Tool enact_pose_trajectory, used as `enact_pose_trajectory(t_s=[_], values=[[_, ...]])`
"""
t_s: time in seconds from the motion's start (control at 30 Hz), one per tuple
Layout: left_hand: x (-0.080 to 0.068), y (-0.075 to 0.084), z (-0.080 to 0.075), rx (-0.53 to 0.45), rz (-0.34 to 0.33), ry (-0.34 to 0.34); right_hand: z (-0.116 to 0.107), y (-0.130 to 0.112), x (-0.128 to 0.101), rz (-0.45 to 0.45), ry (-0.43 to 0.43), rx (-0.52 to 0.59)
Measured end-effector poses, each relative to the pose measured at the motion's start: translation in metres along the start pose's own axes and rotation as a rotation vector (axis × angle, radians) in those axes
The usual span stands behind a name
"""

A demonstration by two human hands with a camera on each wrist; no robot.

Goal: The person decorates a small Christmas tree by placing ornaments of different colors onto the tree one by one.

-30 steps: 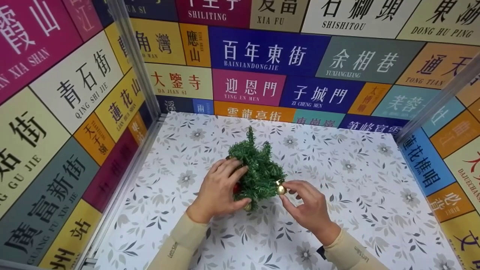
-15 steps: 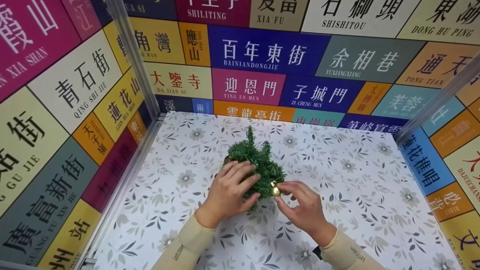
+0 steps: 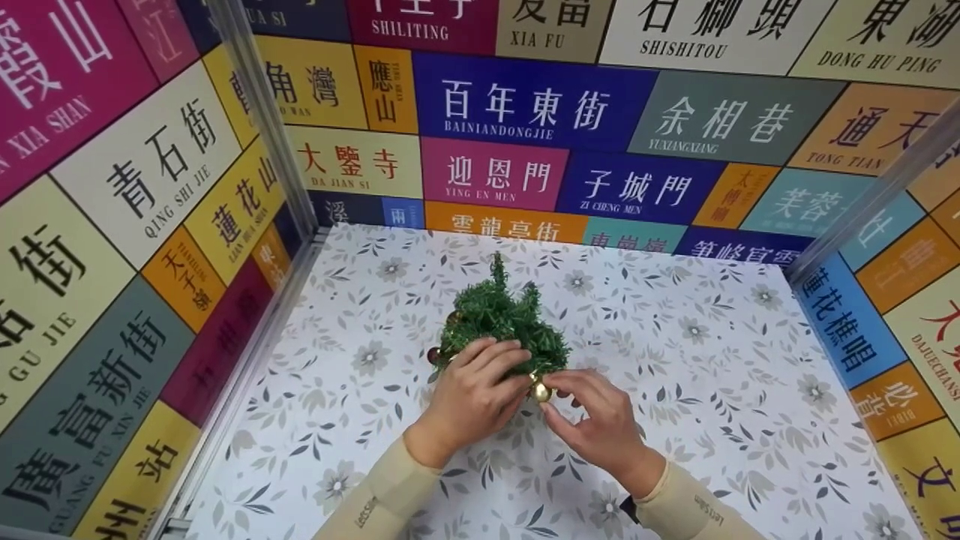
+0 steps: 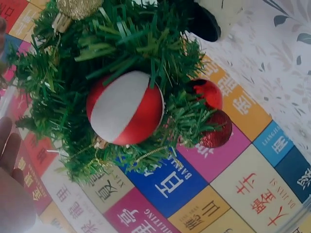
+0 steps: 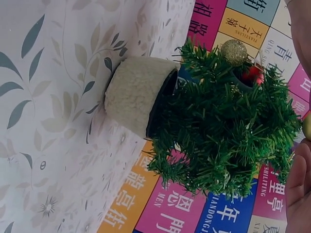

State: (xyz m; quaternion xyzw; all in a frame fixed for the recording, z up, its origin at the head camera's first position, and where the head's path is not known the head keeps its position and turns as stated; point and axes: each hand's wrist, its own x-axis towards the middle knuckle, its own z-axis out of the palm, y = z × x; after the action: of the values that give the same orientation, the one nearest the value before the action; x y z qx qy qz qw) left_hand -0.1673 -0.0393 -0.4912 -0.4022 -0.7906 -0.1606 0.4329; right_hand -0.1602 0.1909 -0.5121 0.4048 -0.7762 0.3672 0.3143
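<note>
A person works inside a booth whose left wall [image 3: 112, 247], back wall and right wall are covered in bright panels of Chinese street names. The floor is a white tabletop printed with grey leaves and flowers [image 3: 712, 405].

At the left, the left hand [image 3: 472, 401] reaches out of a beige sleeve [image 3: 379, 502]. Its fingers curl round the near left side of a small green artificial Christmas tree with tinsel-like needles [image 3: 504, 322], which stands upright near the middle of the tabletop. A dark red glittery bauble [image 3: 433, 355] hangs at the tree's left edge, just beside the fingertips.

The left wrist view looks up into the branches. A round red-and-white striped bauble [image 4: 125, 108] sits among the needles, with a shiny red bauble [image 4: 206, 93] and the glittery one below it to its right, and a gold glitter ball [image 4: 77, 7] at the top.

The right wrist view shows the tree's base, a cream fleecy pot [image 5: 138, 99], resting on the tabletop.

At the right, the right hand [image 3: 600, 431] pinches a small shiny gold bauble [image 3: 540, 391] between thumb and forefinger. The bauble touches the tree's lowest near branches, between the two hands. The other fingers are loosely bent.
</note>
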Motion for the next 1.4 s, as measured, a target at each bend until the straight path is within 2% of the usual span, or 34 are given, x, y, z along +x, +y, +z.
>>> enact_pose_trajectory(t_s=[0.13, 0.27, 0.47, 0.77, 1.0, 1.27, 1.4], values=[[0.001, 0.0, 0.0, -0.009, 0.005, 0.029, 0.002, -0.002, -0.004, 0.001, -0.006, 0.01], [0.002, 0.0, -0.001, -0.05, -0.016, 0.044, 0.004, -0.003, -0.011, 0.006, -0.024, 0.025], [0.004, 0.002, -0.004, -0.099, -0.055, 0.029, 0.005, -0.004, -0.016, 0.019, -0.058, 0.057], [0.003, 0.005, -0.004, -0.12, -0.103, -0.005, 0.008, -0.006, -0.007, 0.065, 0.0, 0.07], [0.004, 0.007, -0.005, -0.143, -0.103, -0.001, 0.015, -0.011, 0.002, 0.106, -0.013, 0.109], [0.005, 0.01, -0.006, -0.157, -0.103, -0.023, 0.013, -0.03, 0.016, 0.161, 0.012, 0.23], [0.004, 0.01, -0.005, -0.167, -0.106, -0.028, 0.015, -0.023, 0.011, 0.149, 0.002, 0.248]])
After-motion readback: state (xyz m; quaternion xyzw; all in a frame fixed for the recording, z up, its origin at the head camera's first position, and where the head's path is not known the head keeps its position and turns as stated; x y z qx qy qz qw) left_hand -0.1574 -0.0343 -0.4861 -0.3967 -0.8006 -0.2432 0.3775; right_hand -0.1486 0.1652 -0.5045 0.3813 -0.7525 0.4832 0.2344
